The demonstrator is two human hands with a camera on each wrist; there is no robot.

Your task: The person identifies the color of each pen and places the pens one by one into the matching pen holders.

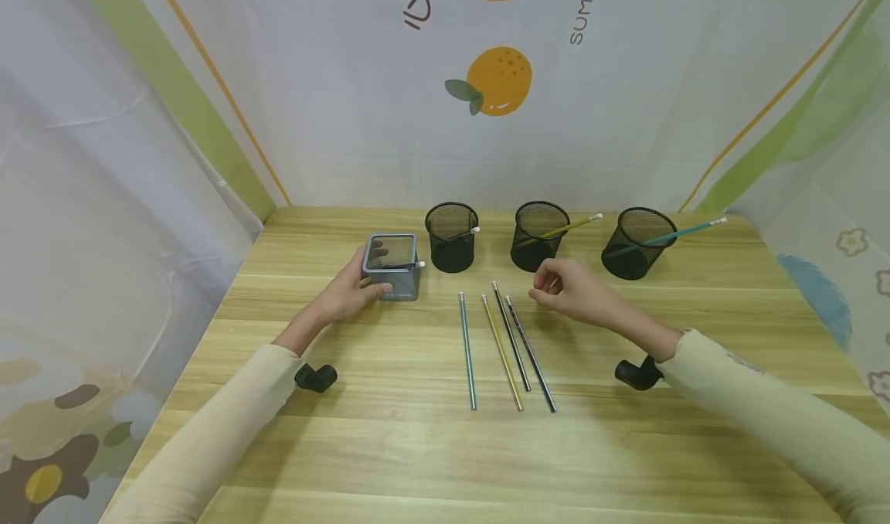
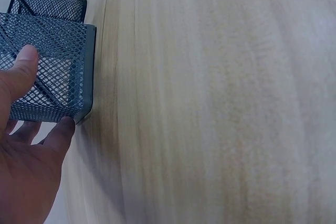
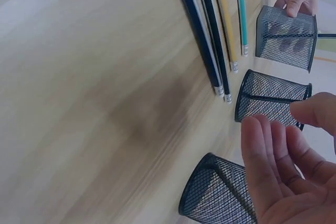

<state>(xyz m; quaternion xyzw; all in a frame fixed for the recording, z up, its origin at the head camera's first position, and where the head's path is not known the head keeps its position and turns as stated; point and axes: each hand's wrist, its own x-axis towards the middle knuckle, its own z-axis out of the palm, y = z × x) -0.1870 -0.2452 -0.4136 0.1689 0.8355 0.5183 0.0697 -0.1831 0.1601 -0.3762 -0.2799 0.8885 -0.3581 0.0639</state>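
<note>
Left hand (image 1: 345, 292): fingers hold square grey mesh pencil cup (image 1: 402, 283). Right hand (image 1: 575, 292): fingers loosely bent, narrow gap, right of four pencils (image 1: 503, 352).

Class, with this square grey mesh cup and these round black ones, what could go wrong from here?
The left hand grips the square grey mesh cup; a careless tug might tip it and its slim dark pencil.

The right hand is near the middle round black mesh cup and could knock its jutting yellow pencil.

Brushing the four loose teal, yellow and dark pencils could set them rolling.
</note>
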